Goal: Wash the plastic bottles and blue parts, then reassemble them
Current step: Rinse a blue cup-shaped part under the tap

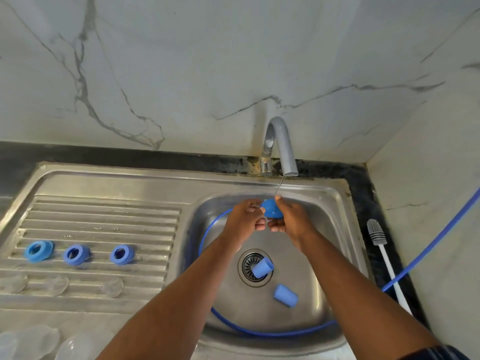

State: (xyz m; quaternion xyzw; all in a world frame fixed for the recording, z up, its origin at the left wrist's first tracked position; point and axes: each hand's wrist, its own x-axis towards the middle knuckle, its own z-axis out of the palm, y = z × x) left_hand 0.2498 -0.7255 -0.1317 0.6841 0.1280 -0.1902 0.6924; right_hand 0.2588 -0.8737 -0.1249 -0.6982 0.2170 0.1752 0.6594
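We hold a blue part under the thin stream from the tap, over the sink, so the rinse water falls into the basin. Our left hand and right hand both grip it, fingers curled round its sides, leaving its rounded face turned up to the water. We cannot tell its long axis. Two blue caps lie on their sides below, one across the drain with its mouth to the right. Three blue rings sit holes-up on the draining board, set there to drip, we judge.

Head view, steeply down over sink
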